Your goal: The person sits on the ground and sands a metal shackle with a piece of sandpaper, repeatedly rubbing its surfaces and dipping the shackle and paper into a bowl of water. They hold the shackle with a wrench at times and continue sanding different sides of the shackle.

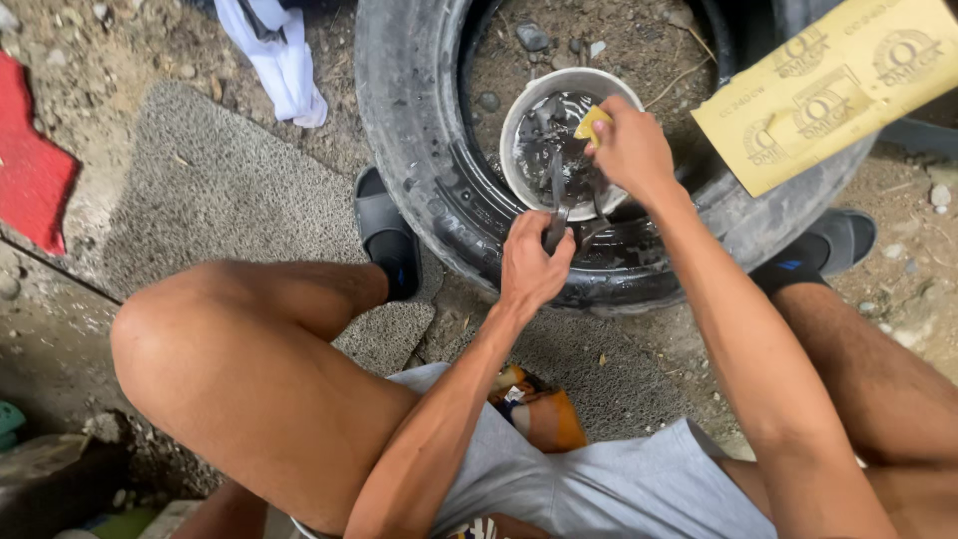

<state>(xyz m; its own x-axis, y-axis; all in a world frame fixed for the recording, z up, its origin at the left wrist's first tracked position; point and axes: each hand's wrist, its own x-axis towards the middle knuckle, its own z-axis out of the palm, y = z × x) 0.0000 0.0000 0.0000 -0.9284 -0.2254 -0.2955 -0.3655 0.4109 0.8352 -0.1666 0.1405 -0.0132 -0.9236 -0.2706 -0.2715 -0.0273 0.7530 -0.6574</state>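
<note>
While the left hand (531,262) is closing its fingers around the lower end of a dark metal part (557,205), the right hand (631,150) is pinching a small yellow piece of sandpaper (591,122) between thumb and fingertips, just above that part. The part is reaching up from the left fingers over the rim of a grey bowl (519,112) holding murky water, which is sitting inside a worn black tyre (414,130) lying on the dirt. Its exact shape is hard to make out; it is looking thin, rigid and wet, so it is probably light but slippery, and the left fingers are gripping it low, clear of the stretch being rubbed. That seems the sensible hold, since a stiff piece will not bend under pressure but could twist out of wet fingers. The sandpaper scrap is looking soft and folded, yielding to the fingertips clamped on it. Beyond the right fingers, a large yellow sandpaper sheet (828,90) is lying across the tyre's far side. A white cloth (284,60) is resting on the ground, well apart from the left fingers.
</note>
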